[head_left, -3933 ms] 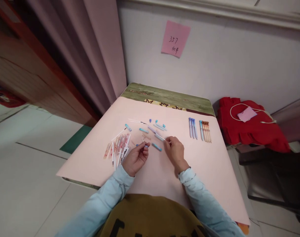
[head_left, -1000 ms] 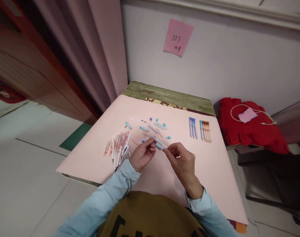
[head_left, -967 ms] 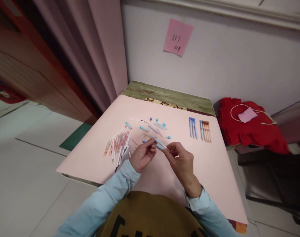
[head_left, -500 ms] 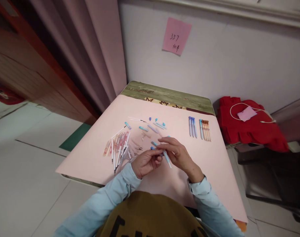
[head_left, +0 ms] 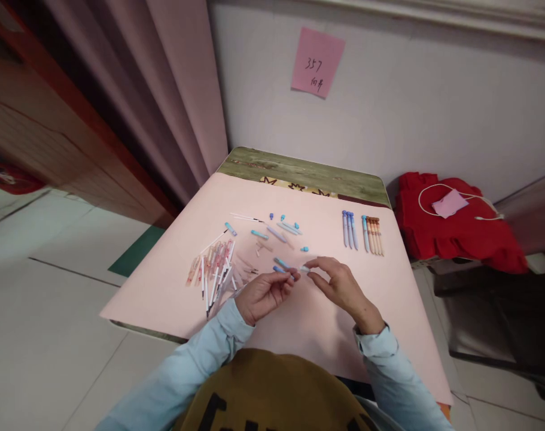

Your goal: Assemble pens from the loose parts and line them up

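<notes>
Three slim violet-blue plastic pens with rounded tops in a row at the right of a pale pink sheet, just beside one light-blue pen and several brown-and-cream pens. Farther left, scattered small blue caps and, near the light-blue left sleeve, thin white dark-tipped refills piled against pink patterned tubes. Beside these, something translucent, too blurred to tell whether a bag. Pinches a short blue plastic tube in the left hand, partly hidden behind fingers; holds a pale plastic piece narrowly between right hand thumb and forefinger, near the left fingertips, over the sheet's middle.
</notes>
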Action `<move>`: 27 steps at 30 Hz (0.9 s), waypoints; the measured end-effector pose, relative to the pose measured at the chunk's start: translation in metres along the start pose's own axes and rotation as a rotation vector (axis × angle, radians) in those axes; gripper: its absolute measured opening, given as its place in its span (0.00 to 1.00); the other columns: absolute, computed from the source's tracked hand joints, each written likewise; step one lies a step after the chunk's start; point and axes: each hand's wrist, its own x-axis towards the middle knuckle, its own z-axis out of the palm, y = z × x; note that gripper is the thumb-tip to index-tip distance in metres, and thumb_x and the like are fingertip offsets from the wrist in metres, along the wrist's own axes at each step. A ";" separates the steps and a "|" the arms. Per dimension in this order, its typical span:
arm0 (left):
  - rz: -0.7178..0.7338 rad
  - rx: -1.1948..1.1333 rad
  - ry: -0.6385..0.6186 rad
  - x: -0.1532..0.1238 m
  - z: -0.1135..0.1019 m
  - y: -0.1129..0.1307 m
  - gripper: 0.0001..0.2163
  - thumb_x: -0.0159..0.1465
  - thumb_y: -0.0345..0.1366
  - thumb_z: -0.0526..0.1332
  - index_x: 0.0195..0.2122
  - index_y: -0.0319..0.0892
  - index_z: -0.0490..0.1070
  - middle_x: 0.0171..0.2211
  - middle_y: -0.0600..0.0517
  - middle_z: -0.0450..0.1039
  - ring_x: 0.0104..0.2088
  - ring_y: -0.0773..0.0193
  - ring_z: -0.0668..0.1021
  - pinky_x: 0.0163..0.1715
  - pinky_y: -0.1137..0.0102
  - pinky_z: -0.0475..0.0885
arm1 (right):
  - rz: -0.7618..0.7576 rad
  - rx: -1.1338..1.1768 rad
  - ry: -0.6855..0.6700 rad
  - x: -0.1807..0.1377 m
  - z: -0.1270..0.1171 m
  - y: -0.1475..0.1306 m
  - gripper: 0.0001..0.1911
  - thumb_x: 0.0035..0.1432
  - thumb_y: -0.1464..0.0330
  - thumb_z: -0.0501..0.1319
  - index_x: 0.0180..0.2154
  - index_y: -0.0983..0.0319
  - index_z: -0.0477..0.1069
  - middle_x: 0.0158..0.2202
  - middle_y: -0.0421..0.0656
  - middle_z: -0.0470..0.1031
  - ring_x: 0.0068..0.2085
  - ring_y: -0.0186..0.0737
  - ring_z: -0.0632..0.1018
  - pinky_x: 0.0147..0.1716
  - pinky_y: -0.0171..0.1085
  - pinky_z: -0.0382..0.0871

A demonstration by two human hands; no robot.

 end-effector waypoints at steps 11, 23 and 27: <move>0.307 -0.138 0.081 -0.008 0.018 0.028 0.08 0.69 0.24 0.53 0.40 0.30 0.72 0.37 0.43 0.78 0.23 0.76 0.75 0.20 0.83 0.73 | 0.226 0.112 0.179 -0.008 -0.009 -0.031 0.12 0.60 0.68 0.59 0.44 0.57 0.77 0.38 0.43 0.78 0.35 0.38 0.79 0.17 0.29 0.68; 0.395 -0.027 0.065 -0.007 0.012 0.017 0.06 0.64 0.25 0.61 0.41 0.35 0.74 0.40 0.46 0.79 0.26 0.73 0.78 0.20 0.82 0.72 | 0.202 0.026 0.214 -0.006 -0.001 -0.040 0.13 0.60 0.69 0.58 0.45 0.57 0.77 0.37 0.43 0.78 0.30 0.35 0.76 0.18 0.31 0.67; 0.454 0.023 0.092 -0.006 0.014 0.008 0.05 0.63 0.26 0.63 0.39 0.37 0.75 0.41 0.47 0.79 0.28 0.72 0.79 0.25 0.78 0.74 | 0.191 0.023 0.226 -0.005 0.001 -0.042 0.13 0.61 0.69 0.58 0.45 0.57 0.77 0.37 0.43 0.78 0.32 0.36 0.77 0.18 0.30 0.66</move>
